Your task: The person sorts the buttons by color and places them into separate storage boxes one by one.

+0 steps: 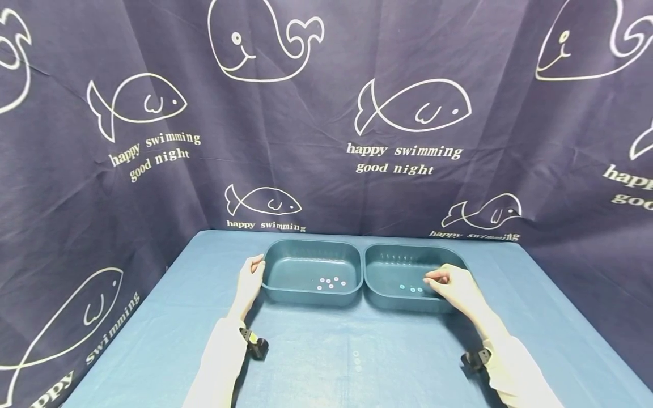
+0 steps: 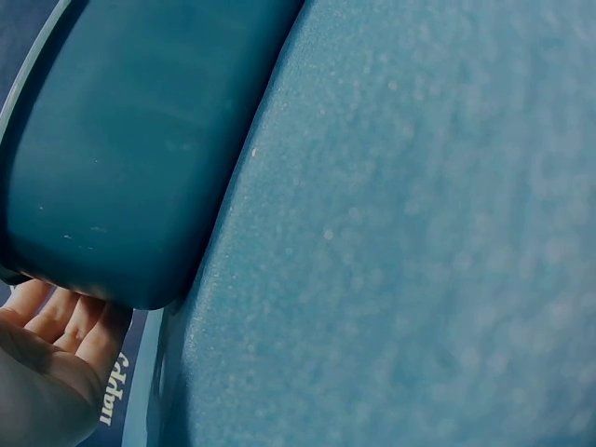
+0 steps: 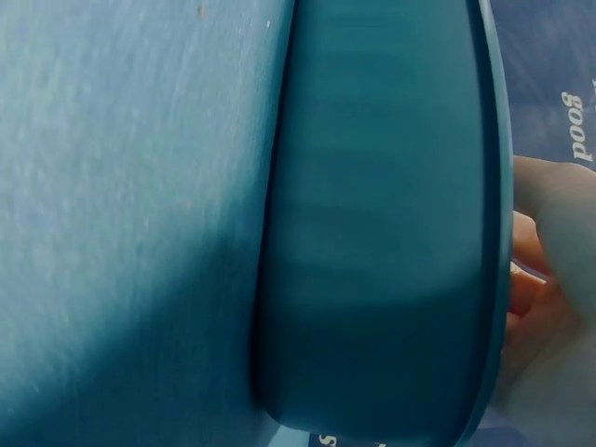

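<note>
Two teal oblong bins stand end to end on the blue-covered table. My left hand (image 1: 250, 277) is at the outer end of the left bin (image 1: 311, 296), its fingers (image 2: 79, 321) fairly straight against the end wall. Several small pale pink rings (image 1: 330, 286) lie in that bin. Over the right bin (image 1: 403, 303), my right hand (image 1: 454, 286) has its fingers bent and thumb and fingertips together; I cannot tell whether something small is between them. Small light-blue rings (image 1: 412, 289) lie on that bin's floor, left of the fingertips. In the right wrist view, the rim hides the fingertips.
A few small whitish rings (image 1: 357, 361) lie in a short row on the table cover (image 1: 306, 351), in front of the bins. A dark curtain (image 1: 326, 113) with white fish and whale drawings hangs behind and at both sides.
</note>
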Motion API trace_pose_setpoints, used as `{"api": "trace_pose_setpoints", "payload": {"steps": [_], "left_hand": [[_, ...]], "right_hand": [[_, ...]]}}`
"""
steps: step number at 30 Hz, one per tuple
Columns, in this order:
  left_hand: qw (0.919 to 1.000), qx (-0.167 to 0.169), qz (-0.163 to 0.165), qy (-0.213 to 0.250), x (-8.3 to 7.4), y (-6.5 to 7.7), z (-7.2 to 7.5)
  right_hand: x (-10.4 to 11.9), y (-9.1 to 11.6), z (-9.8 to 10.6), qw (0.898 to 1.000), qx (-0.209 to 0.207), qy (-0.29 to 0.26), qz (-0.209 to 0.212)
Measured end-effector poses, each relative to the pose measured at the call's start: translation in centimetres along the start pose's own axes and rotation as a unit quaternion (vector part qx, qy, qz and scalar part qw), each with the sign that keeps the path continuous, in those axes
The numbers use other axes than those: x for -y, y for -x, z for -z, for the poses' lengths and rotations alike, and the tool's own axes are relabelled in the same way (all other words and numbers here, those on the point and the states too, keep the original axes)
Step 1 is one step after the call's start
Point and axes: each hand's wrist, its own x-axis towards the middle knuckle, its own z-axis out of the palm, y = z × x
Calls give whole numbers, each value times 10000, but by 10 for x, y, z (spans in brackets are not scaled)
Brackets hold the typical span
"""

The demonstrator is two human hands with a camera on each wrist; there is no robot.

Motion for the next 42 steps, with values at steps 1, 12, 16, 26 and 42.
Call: {"api": "trace_pose_setpoints", "payload": {"steps": [1, 12, 16, 26, 42], "left_hand": [[10000, 4, -4, 9, 0, 0, 0], [10000, 8, -5, 61, -5, 3, 0], [10000, -2, -30, 38, -3, 2, 0], [10000, 51, -30, 48, -1, 1, 0], [9999, 21, -43, 92, -2, 1, 1]], "right_hand": [[2, 1, 0, 10000, -42, -27, 7], [31, 5, -2, 9951, -686, -249, 661], [45, 6, -5, 9913, -779, -406, 981], [67, 11, -13, 9843, -701, -851, 1376], [96, 26, -31, 9750, 11, -1522, 1618]]}}
